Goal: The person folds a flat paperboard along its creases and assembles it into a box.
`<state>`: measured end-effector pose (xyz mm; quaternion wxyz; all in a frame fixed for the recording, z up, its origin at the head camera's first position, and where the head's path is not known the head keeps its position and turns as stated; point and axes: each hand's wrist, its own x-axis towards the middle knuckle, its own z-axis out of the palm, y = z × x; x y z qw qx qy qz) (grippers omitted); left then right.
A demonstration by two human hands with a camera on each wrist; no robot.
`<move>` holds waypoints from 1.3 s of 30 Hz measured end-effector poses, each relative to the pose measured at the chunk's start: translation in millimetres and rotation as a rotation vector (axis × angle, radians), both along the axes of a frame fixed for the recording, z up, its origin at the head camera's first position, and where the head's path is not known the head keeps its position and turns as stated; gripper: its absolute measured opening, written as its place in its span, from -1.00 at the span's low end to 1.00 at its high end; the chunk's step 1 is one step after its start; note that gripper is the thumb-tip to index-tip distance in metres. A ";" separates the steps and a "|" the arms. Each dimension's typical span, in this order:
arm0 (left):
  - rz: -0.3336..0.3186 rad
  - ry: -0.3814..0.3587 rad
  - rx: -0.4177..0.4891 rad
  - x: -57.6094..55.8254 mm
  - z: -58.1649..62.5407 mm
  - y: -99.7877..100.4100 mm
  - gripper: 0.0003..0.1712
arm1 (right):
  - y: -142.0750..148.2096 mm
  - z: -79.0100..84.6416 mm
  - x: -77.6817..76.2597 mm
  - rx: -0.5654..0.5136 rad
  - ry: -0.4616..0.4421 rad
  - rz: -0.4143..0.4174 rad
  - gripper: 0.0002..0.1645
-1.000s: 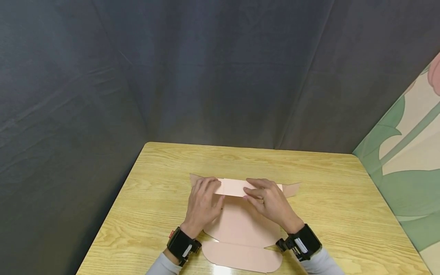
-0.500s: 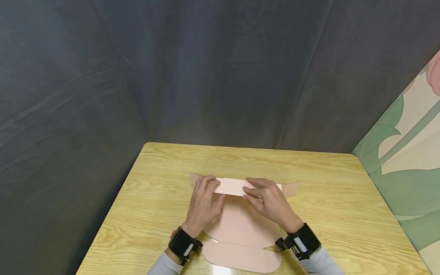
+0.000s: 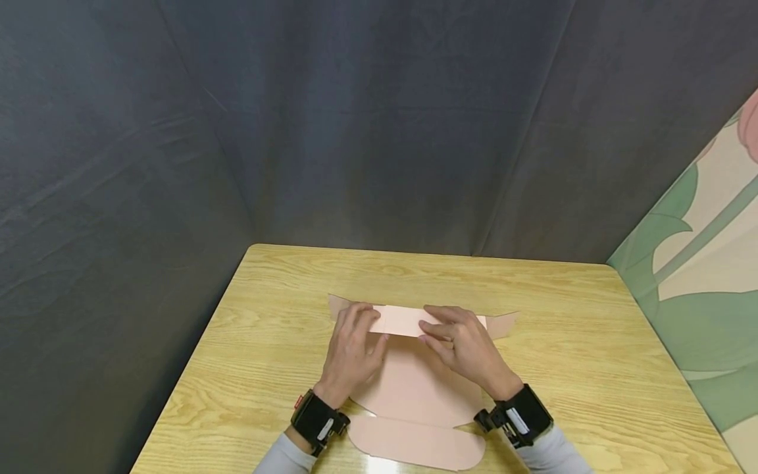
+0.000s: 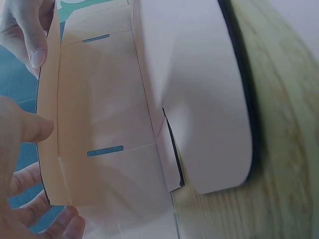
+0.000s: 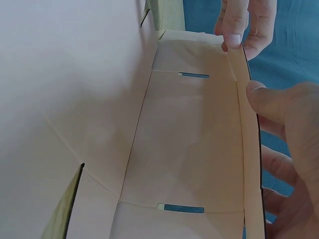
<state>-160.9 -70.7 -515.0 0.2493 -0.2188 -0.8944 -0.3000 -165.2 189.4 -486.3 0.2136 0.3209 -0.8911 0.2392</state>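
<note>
A pale pink cardboard box blank (image 3: 426,388) lies on the table, its far panel (image 5: 189,139) folded up on a crease. Along that panel's top runs a narrow flap (image 3: 403,321), bent toward the person. My left hand (image 3: 349,355) grips the flap near its left end, thumb on the near face and fingers behind. Toward the right end, my right hand (image 3: 468,345) pinches the same edge in a like way. The raised panel has two thin slots, seen in both wrist views. Pointed side tabs (image 3: 502,326) stick out past the hands.
The wooden table (image 3: 592,368) extends around the cardboard on all sides. A rounded flap (image 3: 417,444) of the blank lies at the near side. Dark curtains (image 3: 379,131) hang behind and at the left; a flower-patterned cloth (image 3: 699,316) hangs at the right.
</note>
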 end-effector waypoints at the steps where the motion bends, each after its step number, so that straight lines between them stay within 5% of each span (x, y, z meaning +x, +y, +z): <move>1: 0.002 -0.001 -0.001 0.0 0.0 0.2 -0.58 | -0.1 0.2 -0.3 0.002 0.002 0.001 -0.65; 39: 0.038 -0.096 0.060 4.0 -1.8 8.7 -0.56 | 1.9 0.3 0.1 0.005 0.021 0.007 -0.64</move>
